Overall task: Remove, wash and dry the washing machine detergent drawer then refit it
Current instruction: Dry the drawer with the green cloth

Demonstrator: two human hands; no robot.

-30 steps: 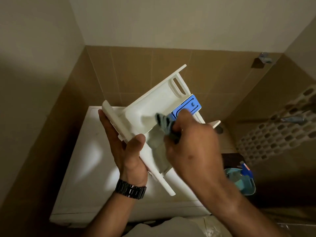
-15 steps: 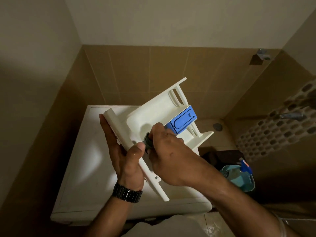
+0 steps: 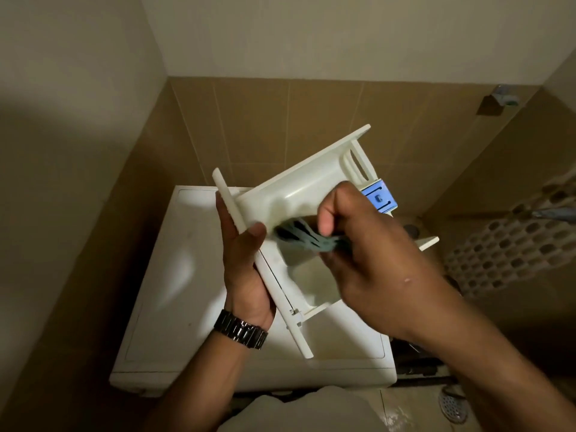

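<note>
I am holding the detergent drawer (image 3: 299,194) in the air above the washing machine (image 3: 174,275), tilted, with its front panel toward my left side. My left hand (image 3: 246,269) is grasping this front panel: the thumb is lying over the edge and the fingers are supporting it from behind. My right hand (image 3: 367,244) is clenched around a grey-green cloth (image 3: 308,238) and is pressing it into the large compartment near the front panel.

Half a second ago my right hand was lower and closer to my left thumb, and the blue cap (image 3: 378,198) was fully visible. Now the hand is sitting higher over the middle of the drawer and is hiding most of the cap, and the cloth is spreading out more inside the compartment. The drawer is also turning a little, so its back end is pointing more up and to the right.

I am judging from this that the drying step is going on, compartment by compartment, and that the washing is already done. The drawer is not yet refitted; the machine is standing below it. I cannot tell from here whether the corners are already dry. The next thing is probably wiping around the blue cap.
</note>
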